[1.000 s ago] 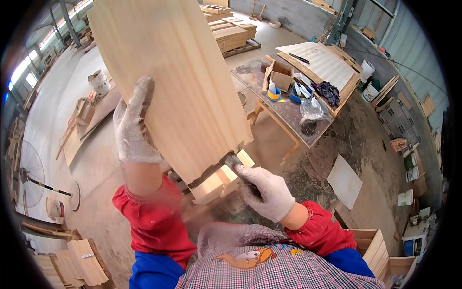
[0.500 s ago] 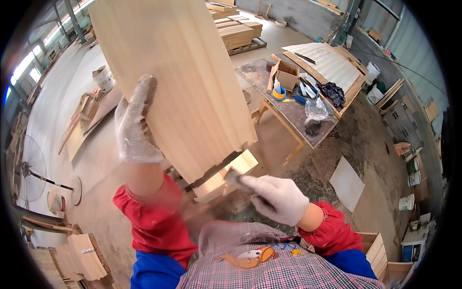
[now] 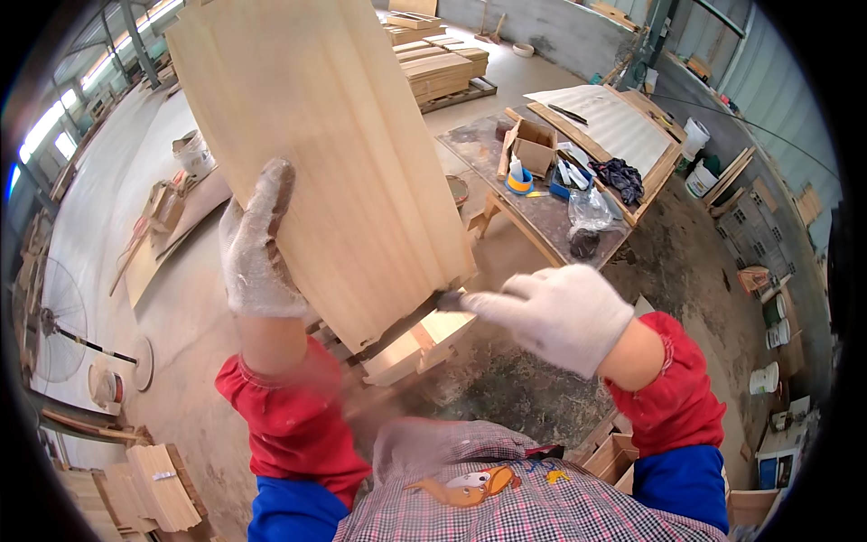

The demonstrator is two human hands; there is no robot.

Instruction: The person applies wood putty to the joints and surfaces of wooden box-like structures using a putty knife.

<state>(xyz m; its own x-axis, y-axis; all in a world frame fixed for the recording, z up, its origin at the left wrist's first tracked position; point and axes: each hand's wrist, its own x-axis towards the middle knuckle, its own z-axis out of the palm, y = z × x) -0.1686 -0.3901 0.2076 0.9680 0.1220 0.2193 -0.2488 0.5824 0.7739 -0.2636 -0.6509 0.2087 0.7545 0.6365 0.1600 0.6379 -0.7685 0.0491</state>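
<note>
A large pale wooden panel (image 3: 325, 144) stands tilted up in front of me, its lower edge resting on small light wood blocks (image 3: 424, 339). My left hand (image 3: 257, 248), in a white work glove, grips the panel's left edge. My right hand (image 3: 551, 312), also gloved, is at the panel's lower right corner with its fingers pinched on a small dark tool or strip (image 3: 449, 299) pressed to the panel's bottom edge. What exactly the fingers hold is too blurred to tell. Both forearms wear red sleeve covers.
A grey workbench (image 3: 542, 212) to the right carries a cardboard box (image 3: 535, 144), a glue bottle, a dark cloth and a plastic bag. Stacked boards (image 3: 442, 68) lie further back. Wood pieces (image 3: 149, 488) lie at lower left, a fan (image 3: 54, 334) at left, buckets at right.
My right hand has moved right and up along the panel's bottom edge to its lower right corner. The left hand stays on the panel's left edge; the panel has tipped slightly.
</note>
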